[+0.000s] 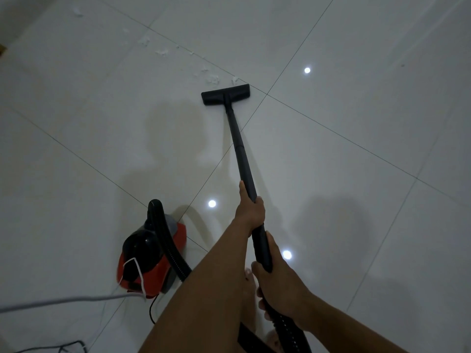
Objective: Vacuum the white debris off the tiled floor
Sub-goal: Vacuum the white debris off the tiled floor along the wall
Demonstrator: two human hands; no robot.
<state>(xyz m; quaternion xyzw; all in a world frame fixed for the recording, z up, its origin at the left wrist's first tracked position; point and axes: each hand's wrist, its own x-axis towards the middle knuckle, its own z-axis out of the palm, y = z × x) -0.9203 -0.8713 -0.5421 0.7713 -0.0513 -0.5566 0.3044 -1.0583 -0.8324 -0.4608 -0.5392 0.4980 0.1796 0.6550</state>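
Pickup step judged under way. Flat black plastic floor nozzle (226, 94) was set on the glossy white tiled floor (356, 138), just short of the scattered white fluffy debris (212, 80). Long black wand (240, 154) was gripped by the left hand (251, 212) and, lower down, the right hand (279, 286). Next push was needed forward-left along the trail.

A pale cable (63, 300) and a black cable (77, 343) lie at lower left.

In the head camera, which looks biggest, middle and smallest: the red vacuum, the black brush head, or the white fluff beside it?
1. Red vacuum, though it is nearer the camera.
2. Brush head.
3. White fluff.
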